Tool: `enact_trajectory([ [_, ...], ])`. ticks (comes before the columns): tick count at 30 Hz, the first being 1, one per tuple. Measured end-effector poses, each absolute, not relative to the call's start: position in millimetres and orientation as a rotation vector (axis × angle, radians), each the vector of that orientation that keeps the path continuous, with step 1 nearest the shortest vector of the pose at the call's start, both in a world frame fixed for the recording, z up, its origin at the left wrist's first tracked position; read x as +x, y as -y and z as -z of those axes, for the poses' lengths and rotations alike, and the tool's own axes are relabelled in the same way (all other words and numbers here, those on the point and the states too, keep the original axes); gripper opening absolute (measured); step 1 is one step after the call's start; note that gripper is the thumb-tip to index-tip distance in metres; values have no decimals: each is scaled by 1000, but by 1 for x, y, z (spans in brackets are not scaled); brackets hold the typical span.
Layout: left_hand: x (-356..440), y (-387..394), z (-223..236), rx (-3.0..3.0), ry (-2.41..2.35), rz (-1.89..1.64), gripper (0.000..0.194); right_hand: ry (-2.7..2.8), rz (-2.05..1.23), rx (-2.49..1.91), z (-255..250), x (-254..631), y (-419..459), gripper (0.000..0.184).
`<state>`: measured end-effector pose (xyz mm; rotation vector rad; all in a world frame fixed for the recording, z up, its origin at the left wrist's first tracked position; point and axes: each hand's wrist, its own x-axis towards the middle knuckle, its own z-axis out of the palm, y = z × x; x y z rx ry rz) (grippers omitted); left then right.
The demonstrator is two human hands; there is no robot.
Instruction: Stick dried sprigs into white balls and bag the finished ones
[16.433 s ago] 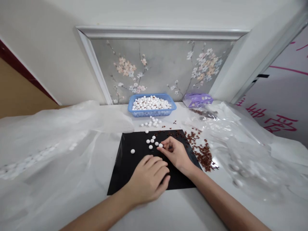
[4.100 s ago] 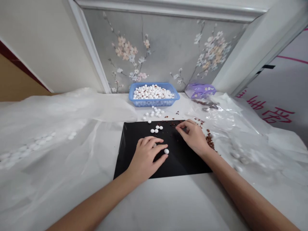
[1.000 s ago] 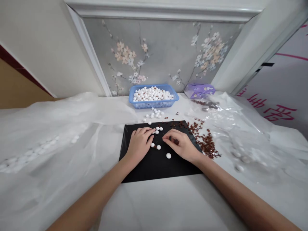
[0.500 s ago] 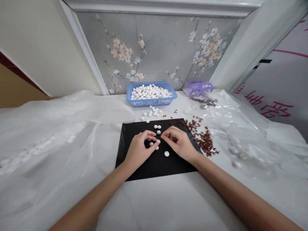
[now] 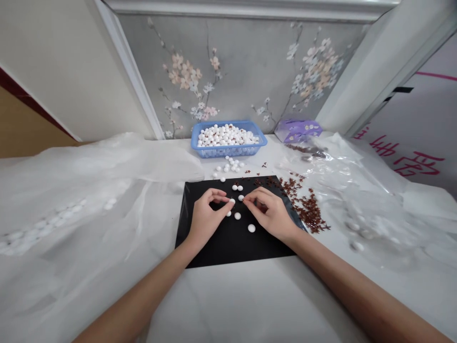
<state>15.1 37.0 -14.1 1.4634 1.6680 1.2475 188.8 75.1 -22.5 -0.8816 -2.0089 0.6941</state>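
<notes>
My left hand (image 5: 210, 212) is over the black mat (image 5: 214, 247), its thumb and fingers closed on a small white ball (image 5: 232, 201). Beside it, my right hand (image 5: 267, 212) is pinched; whatever its fingertips hold is too small to make out. Another white ball (image 5: 241, 198) lies right at those fingertips. Two white balls (image 5: 237, 188) sit side by side farther back on the mat. Nearer to me lie a ball (image 5: 237, 216) and a larger-looking one (image 5: 252, 228). One more (image 5: 229, 214) is partly covered by my left thumb.
A blue basket (image 5: 228, 151) full of white balls stands against the wall, with loose balls (image 5: 232, 165) before it. Brown star-shaped pieces (image 5: 310, 212) are heaped at the mat's right. Clear plastic bags (image 5: 374, 224) lie right, white sheeting (image 5: 89, 190) left, a purple packet (image 5: 298, 130) behind.
My left hand has lifted slightly away from me with the white ball at its thumb tip. A ball formerly beside that thumb now shows fully. My right hand stays pinched near the same spot.
</notes>
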Motion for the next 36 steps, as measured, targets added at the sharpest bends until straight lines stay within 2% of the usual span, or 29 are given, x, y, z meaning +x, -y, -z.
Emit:
enact_trajectory([
  [4,17,-36,11,1571,-1717,-1242,19,2011,-676,-894,22,189,-75,11],
  [12,19,-37,13,1685,-1643,-1008,19,2033,-623,-897,29,186,-77,10],
  [36,16,-39,15,1573,-1562,-1075,15,2086,-758,-799,24,185,-77,10],
])
